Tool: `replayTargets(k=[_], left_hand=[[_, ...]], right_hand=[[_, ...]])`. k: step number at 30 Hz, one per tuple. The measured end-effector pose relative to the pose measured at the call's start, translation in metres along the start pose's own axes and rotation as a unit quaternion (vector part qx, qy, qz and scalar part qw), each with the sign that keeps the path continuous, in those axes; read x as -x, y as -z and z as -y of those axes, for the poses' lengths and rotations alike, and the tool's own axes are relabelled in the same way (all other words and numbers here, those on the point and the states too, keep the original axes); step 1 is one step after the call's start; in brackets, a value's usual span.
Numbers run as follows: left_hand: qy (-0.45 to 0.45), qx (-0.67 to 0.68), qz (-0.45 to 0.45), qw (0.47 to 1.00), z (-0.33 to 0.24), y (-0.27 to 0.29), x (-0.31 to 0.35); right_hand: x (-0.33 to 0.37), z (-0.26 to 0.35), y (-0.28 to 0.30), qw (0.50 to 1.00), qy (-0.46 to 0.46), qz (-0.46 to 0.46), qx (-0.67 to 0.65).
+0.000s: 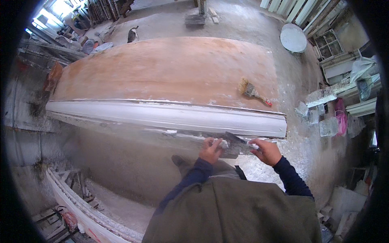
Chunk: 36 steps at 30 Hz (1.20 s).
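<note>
Olive garment (231, 214) closest. Grip of R hand (269, 153) holds dark scraper (234, 138); can't tell for L hand (210, 151), nr wht moulding (174, 118).

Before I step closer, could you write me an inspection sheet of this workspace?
Surface: broad brownish worktop, smeared with pale patches.
Work things: white moulding along the worktop's near edge; dark flat tool between the grips.
Clutter: brush lying toward the worktop's right end; pink bag farther right.
Grips: left grip curled beside the tool, exact hold unclear; right grip seemingly holding it.
Cables: nothing clearly seen.
Surroundings: pale round disc, upper right; curved white piece, lower left.
</note>
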State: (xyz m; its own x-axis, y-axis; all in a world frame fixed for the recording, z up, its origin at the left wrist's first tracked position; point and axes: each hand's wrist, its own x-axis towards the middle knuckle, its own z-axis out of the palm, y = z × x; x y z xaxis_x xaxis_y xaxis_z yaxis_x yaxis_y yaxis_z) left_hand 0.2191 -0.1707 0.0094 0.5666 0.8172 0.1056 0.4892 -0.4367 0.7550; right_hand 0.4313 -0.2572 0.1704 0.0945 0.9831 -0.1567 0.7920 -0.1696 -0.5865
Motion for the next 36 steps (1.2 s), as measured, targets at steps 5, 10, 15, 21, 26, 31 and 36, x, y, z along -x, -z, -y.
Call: replayTargets(k=[5,10,15,21,26,31,36], left_hand=[[-0.031,0.016,-0.033,0.999,0.007,0.001,0.0],[-0.074,-0.036,-0.071,0.994,0.0,0.007,-0.003],[-0.075,-0.021,-0.094,0.992,-0.003,0.005,-0.003],[-0.093,-0.024,-0.121,0.988,0.009,-0.007,0.005],[-0.095,-0.034,-0.12,0.988,0.008,-0.005,0.004],[-0.099,-0.037,-0.125,0.987,0.001,0.0,0.0],[0.219,0.193,0.006,0.956,0.017,-0.021,0.017]], right_hand=[[-0.013,-0.01,-0.028,0.986,0.051,0.053,0.149],[-0.034,-0.036,-0.018,0.977,0.131,0.065,0.153],[-0.05,-0.043,-0.024,0.959,0.177,0.072,0.209],[-0.054,-0.043,-0.028,0.955,0.213,0.093,0.184],[-0.061,-0.04,-0.022,0.963,0.197,0.096,0.159],[-0.07,-0.03,-0.033,0.962,0.201,0.088,0.161],[-0.063,-0.034,-0.004,0.968,0.185,0.095,0.144]])
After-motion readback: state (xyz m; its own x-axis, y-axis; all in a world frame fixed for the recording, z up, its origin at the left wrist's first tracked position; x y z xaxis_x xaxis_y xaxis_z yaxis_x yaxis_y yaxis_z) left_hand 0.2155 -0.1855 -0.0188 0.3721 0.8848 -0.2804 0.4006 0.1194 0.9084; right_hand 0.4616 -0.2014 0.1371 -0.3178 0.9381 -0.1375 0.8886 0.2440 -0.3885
